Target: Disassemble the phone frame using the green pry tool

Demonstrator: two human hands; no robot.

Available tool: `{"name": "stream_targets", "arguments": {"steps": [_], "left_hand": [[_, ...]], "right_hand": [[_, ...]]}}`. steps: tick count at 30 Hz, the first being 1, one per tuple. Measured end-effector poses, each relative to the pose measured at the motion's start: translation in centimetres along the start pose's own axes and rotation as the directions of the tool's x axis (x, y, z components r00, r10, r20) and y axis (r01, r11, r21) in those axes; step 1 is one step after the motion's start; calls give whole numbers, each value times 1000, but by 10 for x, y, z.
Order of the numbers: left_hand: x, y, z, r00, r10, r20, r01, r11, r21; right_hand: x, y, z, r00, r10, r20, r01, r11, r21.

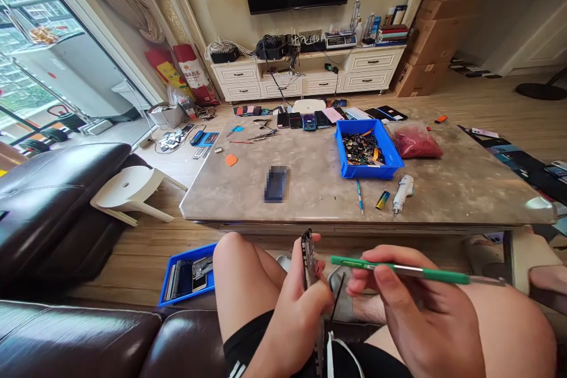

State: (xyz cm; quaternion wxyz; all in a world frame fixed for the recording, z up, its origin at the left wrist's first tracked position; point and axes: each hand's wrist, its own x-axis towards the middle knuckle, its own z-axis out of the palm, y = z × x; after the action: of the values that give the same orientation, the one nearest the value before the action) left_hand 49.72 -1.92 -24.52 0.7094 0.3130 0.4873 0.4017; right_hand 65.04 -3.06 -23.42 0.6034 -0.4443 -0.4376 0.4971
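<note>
Right fingers (385, 289) pinch a green-handled spudger (434, 274) just beside the phone (308, 257) left fingers (296, 283) grip.

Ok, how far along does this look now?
Seemingly done: phone parts lie in the blue tray on the floor. In hand: the left hand grips a phone body, the right hand a green-handled pick beside it. Apparently left: the row of phones along the table's far edge.
</note>
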Motion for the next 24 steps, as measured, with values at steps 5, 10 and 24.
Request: {"name": "stream_targets", "arguments": {"steps": [5,10,24], "left_hand": [[-3,2,1,999,16,34,-15,1000,-17],[-5,5,3,1000,7,20,-7,1000,-6],[-5,1,0,1000,27,16,-27,1000,-13]], "right_hand": [[-9,7,6,998,-8,-60,9,1000,8],[-9,7,8,998,11,-56,-10,1000,9],[-7,13,5,998,55,-22,-55,998,21]]}}
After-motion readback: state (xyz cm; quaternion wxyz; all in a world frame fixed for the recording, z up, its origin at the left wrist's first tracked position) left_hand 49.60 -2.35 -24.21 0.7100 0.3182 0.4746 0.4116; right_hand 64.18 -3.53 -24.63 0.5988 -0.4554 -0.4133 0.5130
